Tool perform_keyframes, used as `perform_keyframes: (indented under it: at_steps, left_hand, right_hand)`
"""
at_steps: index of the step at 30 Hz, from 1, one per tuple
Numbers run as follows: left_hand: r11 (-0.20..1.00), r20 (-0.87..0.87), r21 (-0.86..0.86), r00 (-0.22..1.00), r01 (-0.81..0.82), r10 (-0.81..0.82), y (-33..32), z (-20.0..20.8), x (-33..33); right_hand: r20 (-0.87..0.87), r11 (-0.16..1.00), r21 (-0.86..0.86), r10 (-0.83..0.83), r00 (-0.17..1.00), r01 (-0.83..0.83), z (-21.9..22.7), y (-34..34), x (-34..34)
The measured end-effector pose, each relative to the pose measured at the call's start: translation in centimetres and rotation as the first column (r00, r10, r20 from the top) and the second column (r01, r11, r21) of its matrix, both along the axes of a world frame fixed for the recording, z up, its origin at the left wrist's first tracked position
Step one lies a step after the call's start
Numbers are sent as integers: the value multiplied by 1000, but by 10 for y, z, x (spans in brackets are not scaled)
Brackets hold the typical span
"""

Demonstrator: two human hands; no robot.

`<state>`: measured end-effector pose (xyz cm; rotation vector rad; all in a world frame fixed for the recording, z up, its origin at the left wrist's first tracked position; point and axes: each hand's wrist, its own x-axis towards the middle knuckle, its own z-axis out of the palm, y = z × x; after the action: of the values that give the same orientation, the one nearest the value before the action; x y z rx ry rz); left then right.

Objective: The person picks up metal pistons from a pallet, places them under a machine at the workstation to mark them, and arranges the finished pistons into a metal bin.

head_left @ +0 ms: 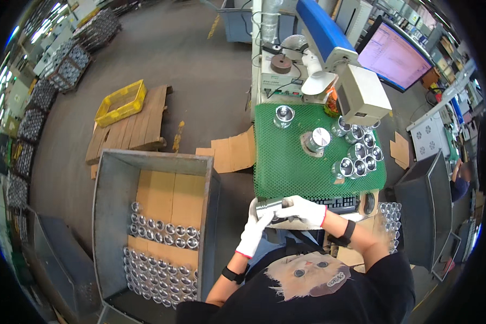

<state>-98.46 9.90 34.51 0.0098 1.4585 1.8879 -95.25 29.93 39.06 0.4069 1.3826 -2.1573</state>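
Observation:
A shiny metal piston (268, 206) lies on its side between my two white-gloved hands, just in front of the green mat's near edge. My left hand (255, 225) is closed round its left end, and the fingers of my right hand (303, 210) grip its right end. Another piston (319, 138) stands crown up on a round fixture (306, 144) in the middle of the green mat (286, 175). A single piston (284, 116) rests at the mat's far left. Several more pistons (357, 151) stand grouped on the right, hollow ends up.
A white machine head (363, 94) on a blue arm (326, 29) overhangs the mat. A keyboard (340, 204) and mouse (369, 203) lie along the near edge. To the left stands a grey metal bin (215, 216) with rows of pistons on cardboard. A monitor (394, 54) is behind right.

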Motion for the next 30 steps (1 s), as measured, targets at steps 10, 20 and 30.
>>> perform_keyframes:
  at_steps: [10,20,30]
  left_hand:
    - [974,140,-177,976,-143,169,-17,-51,14]
    - [965,219,-250,966,-77,134,16,-52,-4]
    - [892,-23,-340,946,297,-324,74,-53,-36]
  right_hand:
    - [-161,-236,918,511,845,318,-56,86,-149]
    - [-352,-196,876,365,862,441,-62,67,-132]
    - [-110,-90,984,354,929,151,-43,159,71]
